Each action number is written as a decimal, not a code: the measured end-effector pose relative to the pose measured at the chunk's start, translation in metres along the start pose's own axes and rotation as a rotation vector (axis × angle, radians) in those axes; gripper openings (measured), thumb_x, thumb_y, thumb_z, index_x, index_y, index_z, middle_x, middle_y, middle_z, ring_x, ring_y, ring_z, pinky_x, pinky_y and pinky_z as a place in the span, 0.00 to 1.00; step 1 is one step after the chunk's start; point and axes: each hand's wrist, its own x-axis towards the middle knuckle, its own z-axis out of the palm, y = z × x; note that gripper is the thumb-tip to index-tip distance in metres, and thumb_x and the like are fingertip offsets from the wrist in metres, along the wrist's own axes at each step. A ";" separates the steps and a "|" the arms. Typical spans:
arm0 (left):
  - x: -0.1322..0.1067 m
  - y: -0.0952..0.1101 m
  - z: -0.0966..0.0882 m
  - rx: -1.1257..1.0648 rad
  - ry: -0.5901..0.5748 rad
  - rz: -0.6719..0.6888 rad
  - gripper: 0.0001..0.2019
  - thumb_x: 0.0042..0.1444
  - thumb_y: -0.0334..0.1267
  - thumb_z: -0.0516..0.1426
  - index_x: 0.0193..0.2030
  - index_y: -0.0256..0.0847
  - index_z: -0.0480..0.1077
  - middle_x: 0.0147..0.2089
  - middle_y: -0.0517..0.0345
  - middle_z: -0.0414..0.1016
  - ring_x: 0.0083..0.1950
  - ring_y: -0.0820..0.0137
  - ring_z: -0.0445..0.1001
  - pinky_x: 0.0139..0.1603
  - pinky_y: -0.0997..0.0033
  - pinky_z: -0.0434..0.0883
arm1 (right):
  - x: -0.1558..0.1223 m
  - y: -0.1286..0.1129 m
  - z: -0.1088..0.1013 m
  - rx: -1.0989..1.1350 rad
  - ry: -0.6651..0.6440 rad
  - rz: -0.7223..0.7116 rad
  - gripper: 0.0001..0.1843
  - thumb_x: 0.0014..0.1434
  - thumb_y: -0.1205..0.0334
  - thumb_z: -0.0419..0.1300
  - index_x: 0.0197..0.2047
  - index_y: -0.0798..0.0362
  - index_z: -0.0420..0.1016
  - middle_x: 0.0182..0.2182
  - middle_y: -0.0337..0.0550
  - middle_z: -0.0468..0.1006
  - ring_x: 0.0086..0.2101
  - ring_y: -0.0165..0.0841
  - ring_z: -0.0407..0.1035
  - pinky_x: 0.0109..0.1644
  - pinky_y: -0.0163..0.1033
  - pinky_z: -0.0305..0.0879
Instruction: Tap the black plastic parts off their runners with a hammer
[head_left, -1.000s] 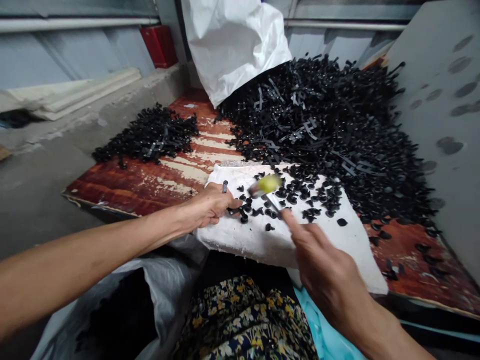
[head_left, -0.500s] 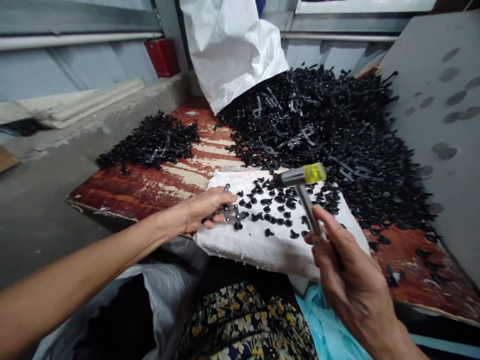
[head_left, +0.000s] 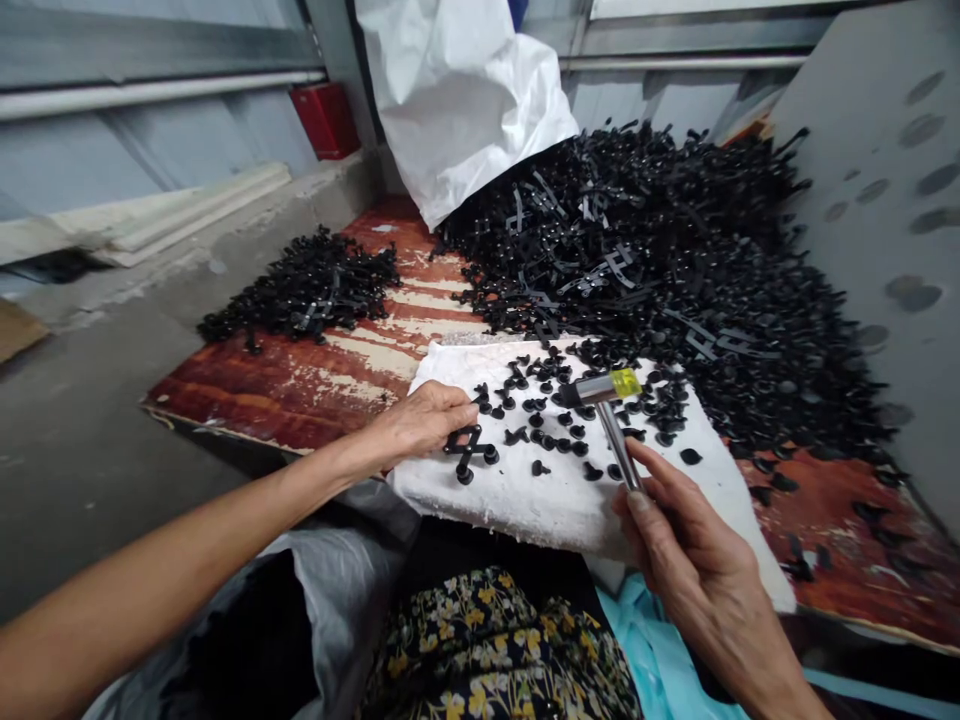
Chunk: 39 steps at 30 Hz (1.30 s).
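My left hand (head_left: 431, 418) is closed on a black linkage piece (head_left: 466, 450), whose crossed arms and round feet reach out below the fingers over the white cloth (head_left: 517, 505). In my right hand (head_left: 686, 550) is a small mallet (head_left: 600, 390) with a metal head, one black face and one yellow face. The mallet's head is up over the cloth, to the right of the linkage piece and apart from it. Scattered between and beyond both hands lie several small black round-based parts (head_left: 559, 443). My left palm and fingertips are partly hidden.
A large heap of black linkage pieces (head_left: 660, 250) covers the back right of the worn red board (head_left: 247, 385). A smaller heap (head_left: 307, 285) lies at the left. Behind hangs a white sack (head_left: 472, 100); a grey panel (head_left: 862, 240) stands at the right.
My left hand has turned the linkage piece, and its feet now point down toward the cloth's near edge. The mallet has come down a little. A dark round part now shows at the cloth's right.
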 end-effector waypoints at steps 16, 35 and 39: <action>0.005 -0.003 -0.003 0.148 0.024 0.063 0.16 0.55 0.47 0.51 0.23 0.38 0.65 0.17 0.67 0.55 0.18 0.79 0.50 0.19 0.77 0.48 | -0.001 0.004 0.000 -0.055 0.007 -0.045 0.20 0.63 0.58 0.55 0.58 0.48 0.72 0.43 0.49 0.80 0.40 0.39 0.77 0.43 0.44 0.76; 0.005 -0.002 -0.003 0.153 0.011 0.079 0.16 0.54 0.49 0.51 0.23 0.39 0.63 0.17 0.68 0.53 0.18 0.79 0.48 0.19 0.77 0.46 | -0.002 0.002 0.000 -0.008 0.000 -0.012 0.21 0.63 0.59 0.56 0.59 0.46 0.71 0.40 0.47 0.80 0.36 0.39 0.76 0.29 0.39 0.76; 0.004 0.000 -0.003 0.160 0.010 0.079 0.16 0.54 0.49 0.50 0.23 0.39 0.63 0.17 0.68 0.52 0.18 0.79 0.48 0.19 0.77 0.46 | -0.003 0.002 -0.001 -0.004 -0.010 -0.016 0.22 0.63 0.60 0.56 0.60 0.46 0.70 0.39 0.46 0.80 0.36 0.38 0.76 0.32 0.39 0.76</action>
